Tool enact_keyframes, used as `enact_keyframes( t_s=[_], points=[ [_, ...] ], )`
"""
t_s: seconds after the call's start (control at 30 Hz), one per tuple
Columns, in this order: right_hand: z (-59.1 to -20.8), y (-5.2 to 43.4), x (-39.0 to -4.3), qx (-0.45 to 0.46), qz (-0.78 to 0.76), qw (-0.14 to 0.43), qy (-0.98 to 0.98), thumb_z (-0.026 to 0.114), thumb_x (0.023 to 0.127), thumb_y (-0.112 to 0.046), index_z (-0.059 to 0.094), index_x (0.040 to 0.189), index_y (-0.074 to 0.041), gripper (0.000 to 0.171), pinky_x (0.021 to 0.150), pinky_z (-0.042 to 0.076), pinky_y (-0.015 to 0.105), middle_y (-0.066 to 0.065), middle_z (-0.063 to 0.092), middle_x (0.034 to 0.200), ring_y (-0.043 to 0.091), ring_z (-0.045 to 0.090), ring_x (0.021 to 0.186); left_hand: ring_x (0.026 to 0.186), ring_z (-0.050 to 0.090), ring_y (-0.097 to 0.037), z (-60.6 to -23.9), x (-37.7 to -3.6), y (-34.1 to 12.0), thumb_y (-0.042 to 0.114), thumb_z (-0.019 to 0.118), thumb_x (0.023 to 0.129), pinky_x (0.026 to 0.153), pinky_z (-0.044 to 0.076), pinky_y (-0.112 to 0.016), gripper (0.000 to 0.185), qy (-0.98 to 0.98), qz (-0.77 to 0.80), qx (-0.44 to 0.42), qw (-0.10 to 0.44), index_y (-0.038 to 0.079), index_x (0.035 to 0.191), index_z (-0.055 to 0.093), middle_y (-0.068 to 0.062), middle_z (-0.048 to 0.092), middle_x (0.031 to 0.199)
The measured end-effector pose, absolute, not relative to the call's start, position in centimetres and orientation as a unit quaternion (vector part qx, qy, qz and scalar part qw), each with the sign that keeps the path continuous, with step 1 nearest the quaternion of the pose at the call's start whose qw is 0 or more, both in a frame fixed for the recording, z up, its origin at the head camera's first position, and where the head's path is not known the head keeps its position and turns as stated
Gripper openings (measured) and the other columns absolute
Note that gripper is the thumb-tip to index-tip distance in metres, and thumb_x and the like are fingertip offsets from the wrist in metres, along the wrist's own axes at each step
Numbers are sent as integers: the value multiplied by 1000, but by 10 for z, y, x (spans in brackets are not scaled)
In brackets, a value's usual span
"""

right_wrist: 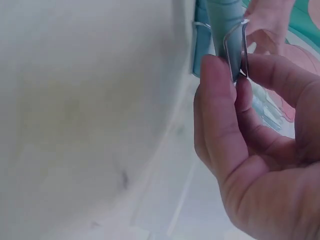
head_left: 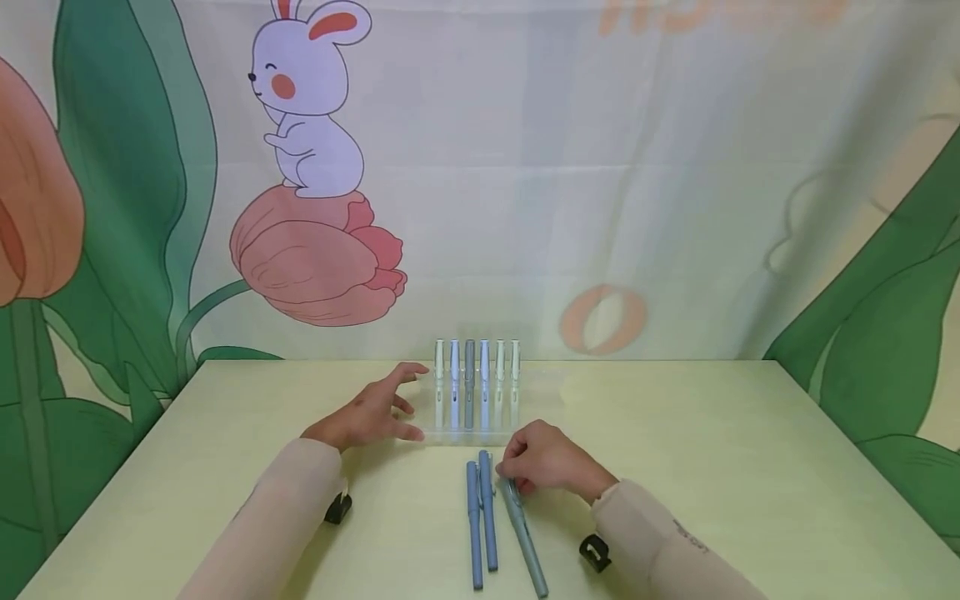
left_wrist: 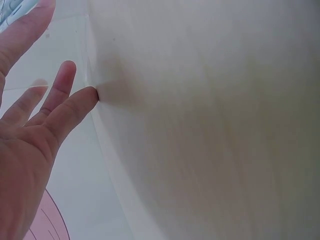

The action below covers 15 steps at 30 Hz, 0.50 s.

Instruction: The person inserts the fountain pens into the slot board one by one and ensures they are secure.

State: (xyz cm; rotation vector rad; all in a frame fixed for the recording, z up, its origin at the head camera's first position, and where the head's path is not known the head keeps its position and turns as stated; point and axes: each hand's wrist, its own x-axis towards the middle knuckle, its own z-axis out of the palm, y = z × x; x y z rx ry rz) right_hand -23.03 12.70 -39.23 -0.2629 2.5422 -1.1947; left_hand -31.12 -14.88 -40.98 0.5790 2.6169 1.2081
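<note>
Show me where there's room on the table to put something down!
Bare table lies right of the clear rack, beyond the right hand, and left of the left hand and its sleeve. The middle's crowded: rack, both hands and three front pens.

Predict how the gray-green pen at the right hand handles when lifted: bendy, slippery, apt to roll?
The gray-green pen is probably stiff: its body looks straight. The smooth barrel might slip or swivel, since the right hand pinches only one end. Its protruding clip would likely limit rolling.
</note>
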Motion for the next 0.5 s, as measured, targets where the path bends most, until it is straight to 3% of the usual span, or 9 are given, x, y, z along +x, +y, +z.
enact_keyframes(
  t_s=[0.5],
  points=[
    [-359,150,-249,-67,-468,126,872,71,93,-10,62,94,1,15,71,60,36,11,66,85,19,67,69,111,60,-27,-411,-313,-148,8,88,75,88,54,-43,95,884,414,191,101,30,148,32,-13,34,157]
  ],
)
